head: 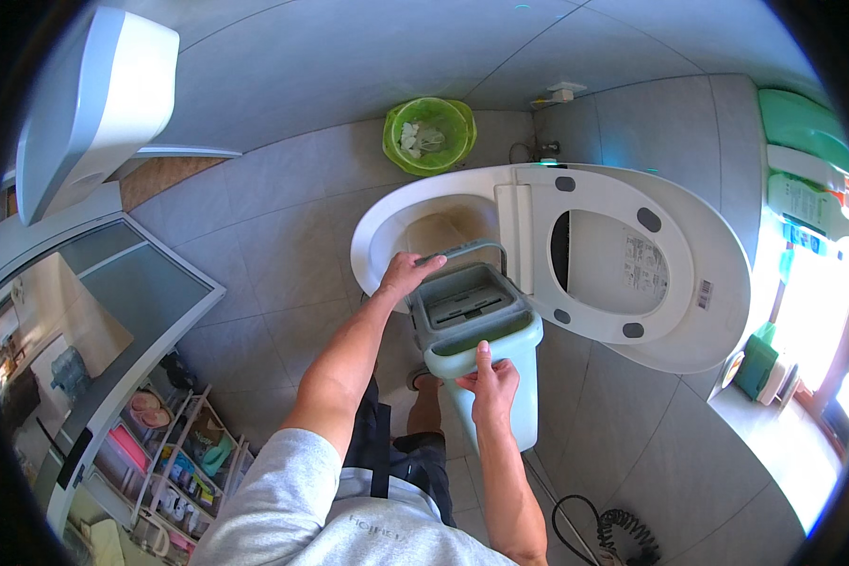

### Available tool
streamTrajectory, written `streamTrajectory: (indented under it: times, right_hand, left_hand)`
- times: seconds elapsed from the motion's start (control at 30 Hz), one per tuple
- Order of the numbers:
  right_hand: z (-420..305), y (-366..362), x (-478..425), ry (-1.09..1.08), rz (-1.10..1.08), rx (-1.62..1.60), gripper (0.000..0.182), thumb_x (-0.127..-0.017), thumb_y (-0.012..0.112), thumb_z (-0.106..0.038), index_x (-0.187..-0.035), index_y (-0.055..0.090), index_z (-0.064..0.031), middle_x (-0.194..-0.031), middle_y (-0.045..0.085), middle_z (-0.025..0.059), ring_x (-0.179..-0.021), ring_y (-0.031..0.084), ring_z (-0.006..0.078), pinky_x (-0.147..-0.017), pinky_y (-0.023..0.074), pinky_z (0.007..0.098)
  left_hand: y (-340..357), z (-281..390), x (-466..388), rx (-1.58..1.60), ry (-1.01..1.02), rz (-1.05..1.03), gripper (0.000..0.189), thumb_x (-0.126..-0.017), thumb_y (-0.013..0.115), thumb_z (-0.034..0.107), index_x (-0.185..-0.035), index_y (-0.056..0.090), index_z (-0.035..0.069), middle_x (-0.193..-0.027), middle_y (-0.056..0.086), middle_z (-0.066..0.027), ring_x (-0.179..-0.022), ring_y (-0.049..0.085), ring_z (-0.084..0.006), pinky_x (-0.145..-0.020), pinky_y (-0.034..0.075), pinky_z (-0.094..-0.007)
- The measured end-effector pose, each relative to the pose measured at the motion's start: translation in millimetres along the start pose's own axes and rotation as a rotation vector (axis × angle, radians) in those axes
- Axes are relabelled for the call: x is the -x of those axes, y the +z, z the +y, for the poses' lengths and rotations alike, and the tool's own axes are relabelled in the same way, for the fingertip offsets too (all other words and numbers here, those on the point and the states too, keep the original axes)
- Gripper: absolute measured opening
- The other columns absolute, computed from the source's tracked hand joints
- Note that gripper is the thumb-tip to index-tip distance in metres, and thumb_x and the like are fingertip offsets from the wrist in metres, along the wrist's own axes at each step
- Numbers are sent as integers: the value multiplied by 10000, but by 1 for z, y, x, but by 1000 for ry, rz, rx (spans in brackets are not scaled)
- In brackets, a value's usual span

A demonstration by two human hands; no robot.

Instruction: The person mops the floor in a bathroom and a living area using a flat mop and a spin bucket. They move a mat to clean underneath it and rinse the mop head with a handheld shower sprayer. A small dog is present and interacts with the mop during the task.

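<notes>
A pale green plastic mop bucket (499,396) with a grey wringer insert (470,297) is held up before me, tilted, beside the bowl of a white toilet (378,223). My left hand (405,274) grips the bucket's raised grey handle (467,247) at its left end. At the near rim, my right hand (494,385) holds the bucket's edge, thumb on top and fingers curled against the wall. The toilet's seat and lid (714,283) are raised, and brownish staining or water shows in the bowl. The bucket's inner bottom is hidden.
A green-lined waste bin (430,159) with tissues stands by the wall behind the toilet. Cleaning bottles (806,205) line the window ledge at right. A coiled black hose (626,534) lies lower right. A wire rack (184,453) and an open framed door (170,276) are at left.
</notes>
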State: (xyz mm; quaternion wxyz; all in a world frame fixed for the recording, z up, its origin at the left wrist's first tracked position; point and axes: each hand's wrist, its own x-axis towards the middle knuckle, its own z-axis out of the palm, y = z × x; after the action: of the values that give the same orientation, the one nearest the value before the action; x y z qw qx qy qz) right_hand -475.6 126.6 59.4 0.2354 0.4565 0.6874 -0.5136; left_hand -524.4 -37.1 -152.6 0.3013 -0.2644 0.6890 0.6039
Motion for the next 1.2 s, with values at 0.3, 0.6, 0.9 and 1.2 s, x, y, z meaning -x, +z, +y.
streamTrajectory:
  times: [0.3, 0.6, 0.9, 1.2]
  right_hand:
    - [-5, 3, -4, 26, 21, 55, 398, -877, 628, -306, -759, 474, 41, -672, 548, 109, -506, 577, 164, -446, 530, 277]
    - [-10, 8, -9, 28, 10, 83, 391, -871, 638, -301, -757, 479, 37, -689, 559, 117, -531, 596, 177, -450, 541, 286]
    - [-23, 18, -14, 17, -4, 135, 379, -871, 636, -283, -773, 501, 57, -695, 562, 113, -545, 602, 171, -454, 548, 292]
    - [-33, 28, -23, 4, 1, 111, 357, -869, 642, -257, -760, 514, 58, -709, 582, 127, -572, 607, 166, -473, 558, 298]
  left_hand:
    - [-2, -3, -5, -62, -4, -5, 641, -722, 641, 622, -706, 667, -18, -598, 586, -114, -601, 559, -204, -619, 452, -347]
    - [-6, -4, -6, -63, -56, 14, 665, -710, 637, 644, -690, 659, -20, -588, 572, -119, -595, 555, -202, -609, 445, -355]
    - [-7, -11, -15, -39, -43, 47, 599, -747, 645, 596, -667, 623, 3, -557, 476, -5, -546, 435, -125, -525, 380, -311]
    - [-14, -4, -23, -46, -149, 13, 704, -688, 634, 672, -682, 640, -32, -606, 569, -109, -614, 546, -209, -611, 447, -355]
